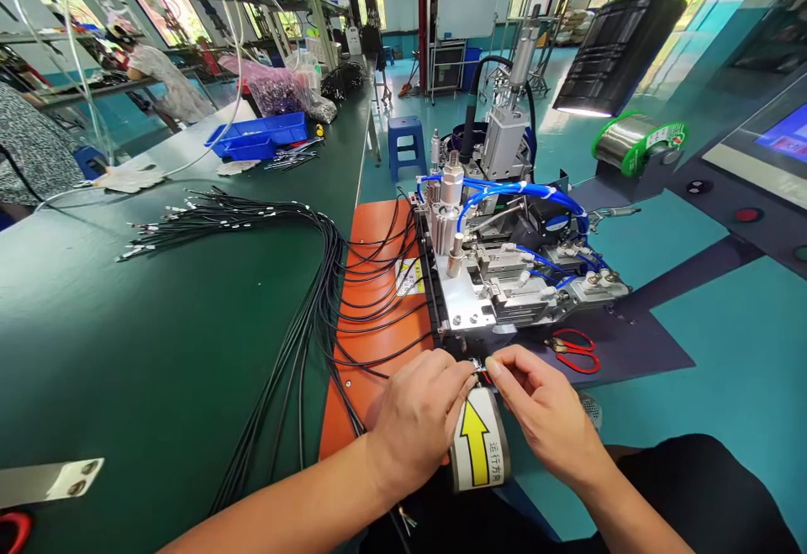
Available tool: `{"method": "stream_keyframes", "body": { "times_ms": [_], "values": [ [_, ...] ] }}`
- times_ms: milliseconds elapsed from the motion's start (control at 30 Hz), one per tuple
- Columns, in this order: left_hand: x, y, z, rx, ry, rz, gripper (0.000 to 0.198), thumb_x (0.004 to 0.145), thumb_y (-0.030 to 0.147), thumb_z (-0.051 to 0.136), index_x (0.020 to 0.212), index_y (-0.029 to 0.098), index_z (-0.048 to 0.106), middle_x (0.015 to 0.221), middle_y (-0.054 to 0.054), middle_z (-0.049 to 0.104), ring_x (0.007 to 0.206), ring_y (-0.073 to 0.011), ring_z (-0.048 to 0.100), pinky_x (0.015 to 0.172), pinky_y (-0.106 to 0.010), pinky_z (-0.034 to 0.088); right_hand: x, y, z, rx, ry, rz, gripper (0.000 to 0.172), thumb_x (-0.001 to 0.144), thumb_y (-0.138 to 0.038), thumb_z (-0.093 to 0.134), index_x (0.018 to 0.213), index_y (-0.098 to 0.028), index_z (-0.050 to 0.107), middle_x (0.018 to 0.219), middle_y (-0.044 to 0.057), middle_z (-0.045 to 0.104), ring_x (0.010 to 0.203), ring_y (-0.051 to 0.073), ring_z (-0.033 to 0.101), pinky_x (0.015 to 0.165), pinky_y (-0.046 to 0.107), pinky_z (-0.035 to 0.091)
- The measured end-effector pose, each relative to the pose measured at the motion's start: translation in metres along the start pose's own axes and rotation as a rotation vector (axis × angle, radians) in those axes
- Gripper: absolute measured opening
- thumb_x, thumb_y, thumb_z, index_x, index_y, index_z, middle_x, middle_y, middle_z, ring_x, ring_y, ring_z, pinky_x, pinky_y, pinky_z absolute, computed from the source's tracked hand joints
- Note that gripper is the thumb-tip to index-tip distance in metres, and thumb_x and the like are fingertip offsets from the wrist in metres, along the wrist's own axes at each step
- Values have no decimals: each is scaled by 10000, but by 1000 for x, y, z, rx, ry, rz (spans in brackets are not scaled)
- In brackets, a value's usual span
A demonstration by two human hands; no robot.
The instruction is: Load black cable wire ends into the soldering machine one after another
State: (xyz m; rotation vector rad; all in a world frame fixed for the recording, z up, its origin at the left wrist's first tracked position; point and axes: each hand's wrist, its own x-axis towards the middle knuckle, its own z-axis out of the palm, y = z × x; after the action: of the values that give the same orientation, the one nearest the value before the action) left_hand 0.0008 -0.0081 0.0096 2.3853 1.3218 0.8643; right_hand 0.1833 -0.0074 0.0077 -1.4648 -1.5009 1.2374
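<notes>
My left hand point(421, 415) and my right hand point(548, 415) meet at the front of a small metal machine point(504, 268) with blue air hoses. Both hands pinch the end of a black cable with a small connector and red wire point(482, 371) between fingertips. A bundle of black cables point(315, 285) runs from the green bench over an orange plate point(371, 285) toward my left hand. Under my hands is a label with a yellow arrow point(477, 440).
Red-handled snips point(577, 350) lie right of the machine. A solder spool point(636, 142) and a black lamp point(614, 50) stand at the back right. Blue trays point(258, 135) sit far along the bench. Another person point(31, 150) works at the far left.
</notes>
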Motion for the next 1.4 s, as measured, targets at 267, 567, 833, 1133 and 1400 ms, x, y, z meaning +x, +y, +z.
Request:
{"method": "stream_keyframes", "body": {
  "times_ms": [267, 567, 833, 1133, 1400],
  "values": [
    [-5, -11, -1, -65, -46, -59, 235, 942, 142, 519, 1115, 192, 670, 935, -73, 611, 867, -209, 552, 756, -338, 504, 9, 9, 5, 41, -3, 38, 297, 973, -468, 504, 870, -203, 590, 780, -18, 548, 701, 137, 489, 623, 235, 415],
    [-3, -14, 2, -97, -58, -85, 268, 941, 135, 505, 1129, 205, 683, 923, -78, 590, 877, -212, 531, 748, -336, 496, 12, 15, 5, 39, -13, 46, 292, 975, -466, 503, 860, -209, 580, 767, -27, 536, 694, 133, 488, 628, 240, 401],
    [-3, -15, 4, -88, -49, -82, 264, 937, 128, 509, 1122, 201, 683, 913, -72, 586, 872, -211, 528, 744, -329, 488, 13, 15, 6, 59, -11, 60, 288, 968, -475, 507, 859, -219, 580, 757, -31, 529, 685, 135, 485, 619, 239, 402],
    [-3, -14, 3, -70, -56, -85, 244, 940, 139, 515, 1106, 204, 682, 917, -72, 589, 874, -216, 525, 741, -332, 485, 11, 16, 8, 67, 7, 56, 299, 965, -482, 509, 860, -214, 589, 764, -26, 547, 681, 133, 492, 607, 231, 407],
    [-2, -13, 3, -49, -59, -82, 245, 943, 143, 504, 1103, 198, 681, 923, -75, 583, 882, -219, 525, 746, -337, 494, 11, 19, 11, 105, 26, 65, 297, 958, -493, 517, 881, -216, 594, 769, -19, 558, 680, 141, 496, 596, 228, 416]
  ]
}}
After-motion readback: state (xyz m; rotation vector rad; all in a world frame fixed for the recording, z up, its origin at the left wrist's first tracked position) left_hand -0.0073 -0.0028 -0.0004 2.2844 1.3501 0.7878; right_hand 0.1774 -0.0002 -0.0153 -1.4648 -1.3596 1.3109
